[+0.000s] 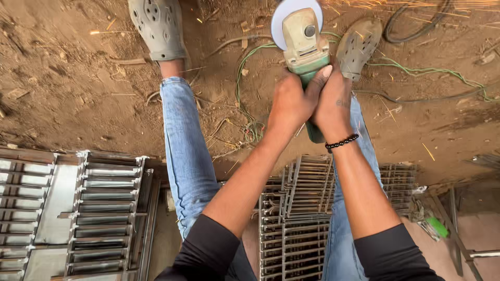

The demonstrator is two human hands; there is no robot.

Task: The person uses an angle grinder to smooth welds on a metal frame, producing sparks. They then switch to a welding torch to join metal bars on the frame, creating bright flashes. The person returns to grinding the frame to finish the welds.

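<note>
Grinding: both hands hold an angle grinder point(304, 44) out in front of the body, its white disc point(288, 11) pointing away from the person, with sparks point(406, 5) streaming off to the right along the top edge.
Step in hand: judging by the sparks, the disc is biting metal just past the top of the view; what it cuts is not visible.
Left hand point(291, 101): wrapped tight around the green body of the grinder, thumb laid up along its side.
Right hand point(333, 104): clamped on the same body from the other side, pressed against the left hand; a black bead bracelet point(342, 142) sits on the wrist.
Grinder position: between the two feet, above the dirt floor point(78, 78), with its head beyond the fingertips and its tail end showing below the hands.
Next move calls for: a steady two-handed grip and a level disc, I judge, keeping it away from the grey clog point(358, 47) just beside it and from the green cable point(250, 57) looping on the ground underneath.
Around: the other clog point(158, 28) is well to the left; stacked metal grilles point(302, 208) lie under the legs, and a louvred metal frame point(109, 208) lies to the left.
</note>
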